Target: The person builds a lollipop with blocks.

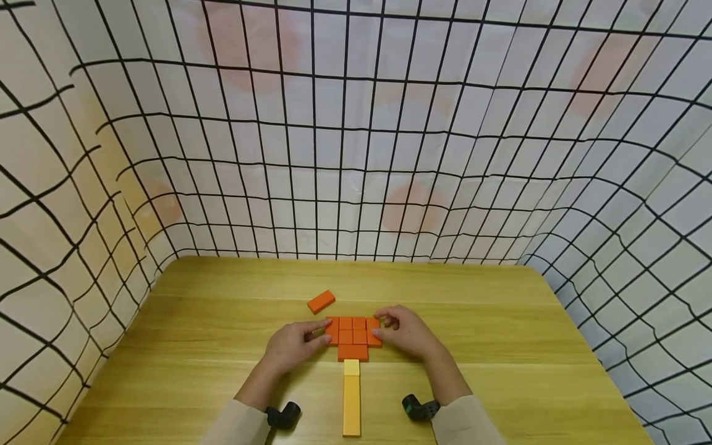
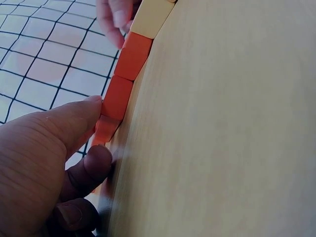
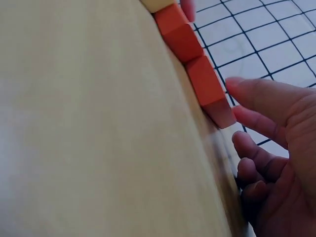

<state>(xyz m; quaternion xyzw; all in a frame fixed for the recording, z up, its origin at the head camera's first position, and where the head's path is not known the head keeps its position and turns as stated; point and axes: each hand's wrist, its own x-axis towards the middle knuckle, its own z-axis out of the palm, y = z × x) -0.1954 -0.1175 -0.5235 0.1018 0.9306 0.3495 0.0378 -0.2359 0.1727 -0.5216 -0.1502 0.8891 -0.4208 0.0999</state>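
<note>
Several orange wooden blocks [image 1: 346, 337] lie flat, edge to edge, in one compact group on the table. My left hand [image 1: 292, 346] pinches the group's leftmost orange block [image 1: 332, 334] between thumb and index finger. On the other side my right hand [image 1: 408, 334] has thumb and index finger on the rightmost orange block [image 1: 373, 340], its other fingers curled. A crosswise orange block [image 1: 353, 353] lies below the group. Under that come a short pale yellow block [image 1: 351, 367] and a long yellow block [image 1: 351, 405], in line towards me. The right wrist view shows the right thumb [image 3: 247, 91] beside the block's top edge.
One loose orange block [image 1: 321, 301] lies at a slant beyond the group, to its left. The wood-grain table [image 1: 500, 346] is bounded by white walls with a black grid [image 1: 356, 148]. A black wrist camera [image 1: 283, 416] sits on each wrist.
</note>
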